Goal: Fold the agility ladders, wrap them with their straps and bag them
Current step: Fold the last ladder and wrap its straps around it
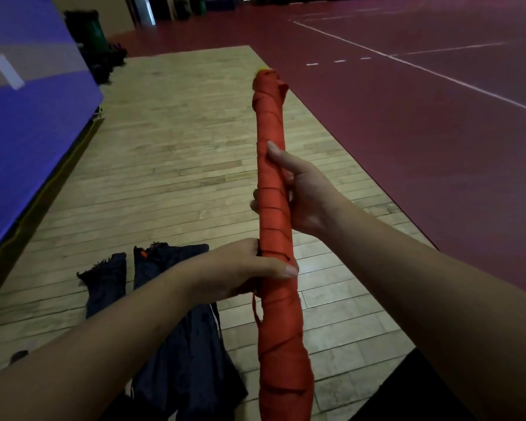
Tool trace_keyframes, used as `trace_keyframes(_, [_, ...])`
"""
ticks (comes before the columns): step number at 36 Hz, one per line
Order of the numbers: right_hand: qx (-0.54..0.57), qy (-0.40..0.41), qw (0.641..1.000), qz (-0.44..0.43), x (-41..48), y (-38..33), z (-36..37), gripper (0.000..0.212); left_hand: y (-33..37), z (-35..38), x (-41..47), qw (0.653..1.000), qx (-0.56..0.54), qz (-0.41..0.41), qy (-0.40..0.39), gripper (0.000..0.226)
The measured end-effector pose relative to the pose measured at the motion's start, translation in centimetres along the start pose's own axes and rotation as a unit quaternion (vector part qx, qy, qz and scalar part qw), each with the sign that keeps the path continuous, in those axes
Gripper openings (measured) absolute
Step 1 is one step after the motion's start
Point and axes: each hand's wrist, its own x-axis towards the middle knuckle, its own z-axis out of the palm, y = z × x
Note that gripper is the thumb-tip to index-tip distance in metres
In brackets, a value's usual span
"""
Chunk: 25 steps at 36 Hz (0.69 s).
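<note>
Both hands have the agility ladder [271, 123] up off the wooden floor [179, 147], a tight orange roll bound in its strap. The left hand [240, 268] curls round the lower part, thumb pressed across; the right hand [310, 196] wraps the middle, thumb straight along it. Wrapping looks done bar a loose strap tail [255, 311], so bagging comes next: free a hand for a dark bag [167, 262] lying below

The ladder bundle [274, 208] was orange-red, its strap [281, 344] wound round it in slanted bands of the same colour. Left of the bundle lay dark navy bags [192, 360], one with an orange spot, on pale tan plank flooring [170, 165]. Right of the bundle the court [422, 132] was dark red with white lines [438, 75]. Far left was a blue mat [28, 117].
</note>
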Motion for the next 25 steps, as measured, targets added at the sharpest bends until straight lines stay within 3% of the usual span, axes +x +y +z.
trace_keyframes(6, [0.037,0.051,0.998,-0.018,0.4,0.5,-0.3,0.047,-0.8,0.0,0.8,0.993,0.083,-0.012,0.085,0.026])
trace_keyframes(10, [0.014,0.100,0.994,-0.049,0.8,0.5,-1.2,0.046,-1.3,-0.4,1.4,0.964,0.223,-0.019,0.146,0.019])
trace_keyframes(18, [-0.053,0.159,0.984,-0.053,1.7,1.3,-1.8,0.030,-2.0,-1.0,1.7,0.937,0.312,-0.053,0.145,0.025])
trace_keyframes(25, [-0.086,0.201,0.975,-0.046,2.2,1.5,-1.3,0.039,-2.4,-1.3,1.4,0.925,0.344,-0.061,0.151,0.042])
